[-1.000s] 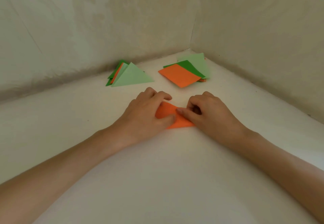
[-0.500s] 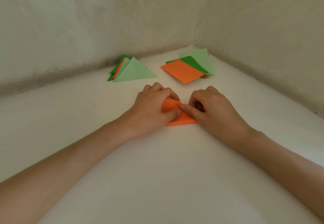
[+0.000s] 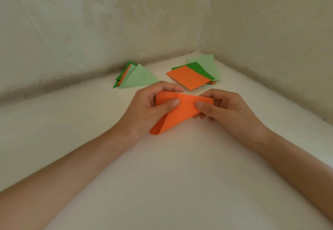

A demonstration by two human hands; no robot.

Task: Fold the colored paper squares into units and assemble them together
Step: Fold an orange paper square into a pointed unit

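Note:
A folded orange paper (image 3: 182, 111) is held up off the white surface between both hands, its lower tip pointing down-left. My left hand (image 3: 146, 110) pinches its left part, thumb on the front and fingers curled over the top edge. My right hand (image 3: 219, 109) pinches the right corner between thumb and fingers. Behind them lies a stack of flat paper squares (image 3: 191, 77), orange on top with dark green and light green beneath. To the left sits a pile of folded triangular units (image 3: 137, 78), light green on top.
The white surface (image 3: 171, 175) runs into a corner formed by two beige walls (image 3: 201, 31). The stacks lie close to the back wall and corner. My forearms stretch in from the bottom left and right.
The orange paper was pressed flat on the surface under both hands. Now both hands have lifted it and hold it in the air, partly opened.

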